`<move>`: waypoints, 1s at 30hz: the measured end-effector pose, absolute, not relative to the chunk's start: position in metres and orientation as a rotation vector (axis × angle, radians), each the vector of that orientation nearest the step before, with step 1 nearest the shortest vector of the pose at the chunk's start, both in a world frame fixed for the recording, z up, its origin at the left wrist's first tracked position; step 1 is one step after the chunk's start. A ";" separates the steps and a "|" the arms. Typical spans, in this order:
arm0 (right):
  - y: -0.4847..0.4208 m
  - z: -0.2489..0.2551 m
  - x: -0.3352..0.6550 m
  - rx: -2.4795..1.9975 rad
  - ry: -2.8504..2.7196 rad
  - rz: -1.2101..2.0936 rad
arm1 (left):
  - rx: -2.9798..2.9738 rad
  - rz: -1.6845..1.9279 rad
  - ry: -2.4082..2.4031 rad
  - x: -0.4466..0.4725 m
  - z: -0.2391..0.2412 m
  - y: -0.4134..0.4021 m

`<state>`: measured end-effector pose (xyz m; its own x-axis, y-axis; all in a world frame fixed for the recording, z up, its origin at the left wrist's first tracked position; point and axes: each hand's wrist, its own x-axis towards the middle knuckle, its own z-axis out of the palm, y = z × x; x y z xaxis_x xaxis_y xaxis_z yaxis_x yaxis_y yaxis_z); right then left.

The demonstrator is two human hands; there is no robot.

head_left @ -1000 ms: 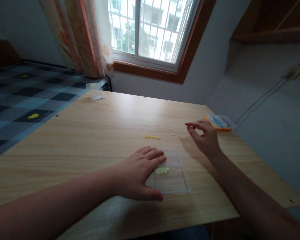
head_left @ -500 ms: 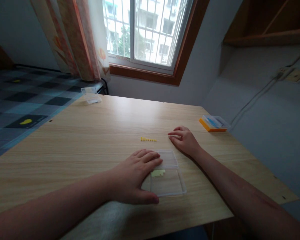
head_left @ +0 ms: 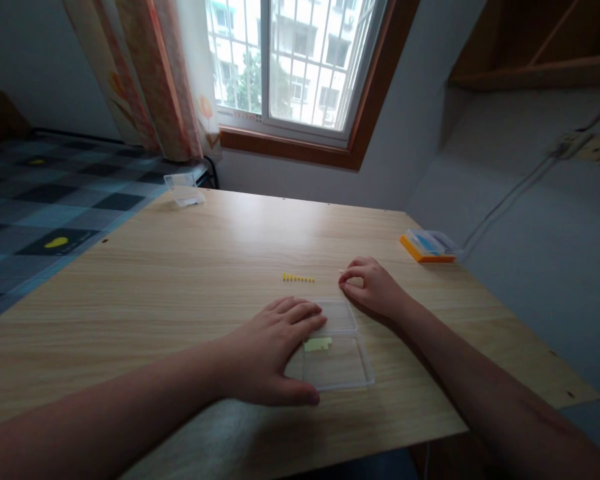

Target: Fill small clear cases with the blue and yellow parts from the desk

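My left hand (head_left: pixel 273 350) lies flat with fingers stretched, resting on the left edge of a clear flat plastic box (head_left: pixel 341 363) that holds a small pale green piece (head_left: pixel 317 344). My right hand (head_left: pixel 373 288) sits on the wooden table (head_left: pixel 180 280) just behind the box, fingertips pinched together over a tiny white piece (head_left: pixel 341 271) that barely shows. A short row of small yellow beads (head_left: pixel 298 278) lies on the table to the left of that hand.
A second clear plastic box (head_left: pixel 183 189) stands at the table's far left corner. An orange and blue box (head_left: pixel 427 245) lies at the right edge by the wall. A checked bed cover (head_left: pixel 40 213) borders the table on the left. A window is behind.
My right hand dropped from the air onto the table and moved left to the tiny white piece, then curled its fingers into a pinch. My left hand stayed on the box.
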<state>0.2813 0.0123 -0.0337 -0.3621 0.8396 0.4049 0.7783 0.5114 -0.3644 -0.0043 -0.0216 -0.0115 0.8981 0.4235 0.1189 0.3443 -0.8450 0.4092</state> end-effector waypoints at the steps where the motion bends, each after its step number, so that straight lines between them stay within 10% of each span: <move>1: 0.011 -0.033 0.282 -1.325 -2.219 0.167 | 2.679 0.295 0.560 -0.004 -0.012 -0.022; 30: -0.056 0.007 0.242 -0.642 -2.766 0.454 | 2.668 0.286 0.531 -0.003 -0.010 -0.022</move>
<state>0.2416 -0.0560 0.0067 -0.8671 0.4632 0.1833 0.3802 0.8531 -0.3573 -0.0029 -0.0217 -0.0101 0.9067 0.4046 0.1190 0.3220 -0.8465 0.4240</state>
